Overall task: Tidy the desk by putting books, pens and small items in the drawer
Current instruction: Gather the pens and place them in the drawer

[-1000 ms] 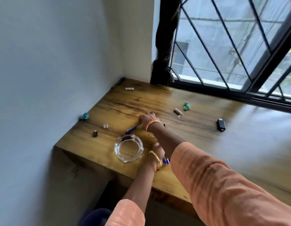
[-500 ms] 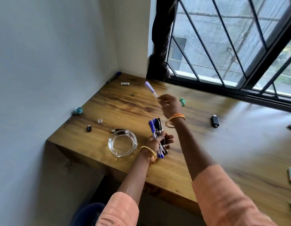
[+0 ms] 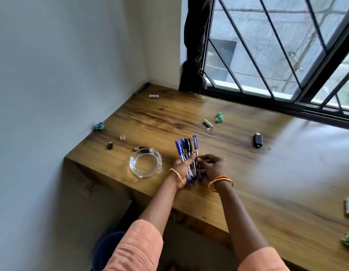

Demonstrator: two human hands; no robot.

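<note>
My left hand (image 3: pixel 183 167) grips a bundle of pens (image 3: pixel 185 148) with blue and black caps, held upright over the wooden desk (image 3: pixel 248 182). My right hand (image 3: pixel 211 166) pinches one blue-capped pen (image 3: pixel 195 144) and holds it against the bundle. Another blue pen (image 3: pixel 141 89) lies in the far corner against the wall. No drawer or book is in view.
A glass ashtray (image 3: pixel 145 164) sits left of my hands. Small items lie scattered: a black adapter (image 3: pixel 257 140), teal paper balls (image 3: pixel 100 126) (image 3: pixel 219 117), a battery (image 3: pixel 208 123), a white block (image 3: pixel 153 96), a small black piece (image 3: pixel 110 145), a clear cube (image 3: pixel 122 137). The window runs along the back.
My right hand picked a pen off the desk, lifted it, then brought it down to the bundle in my left hand, which rose with the pens upright.
</note>
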